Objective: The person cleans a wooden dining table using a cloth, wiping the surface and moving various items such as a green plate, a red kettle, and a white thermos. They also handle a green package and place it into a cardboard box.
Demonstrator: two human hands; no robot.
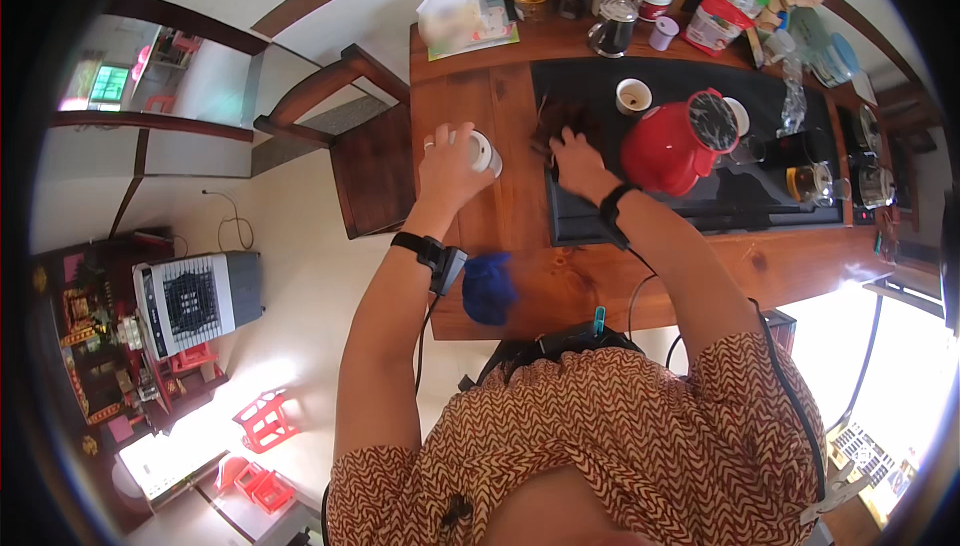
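Observation:
My left hand (450,171) is closed around a small white cup or canister (486,154) on the bare wood of the table (487,223). To its right, my right hand (581,165) has its fingers on a dark brown cloth (566,122) at the left edge of the black tea tray (592,212). The fingertips are partly lost against the dark cloth. A red thermos jug (660,145) stands on the tray just beyond my right hand. Behind it is a white cup (634,96) with a dark spot inside. A crumpled blue cloth (487,289) lies nearer to me.
Along the back stand a glass-and-metal pot (616,25), a lilac cup (664,34), lidded jars and snack bags (716,21). Glass teapots (808,182) occupy the right. A wooden chair (367,163) adjoins the table's left side. Cables hang from both of my wrists.

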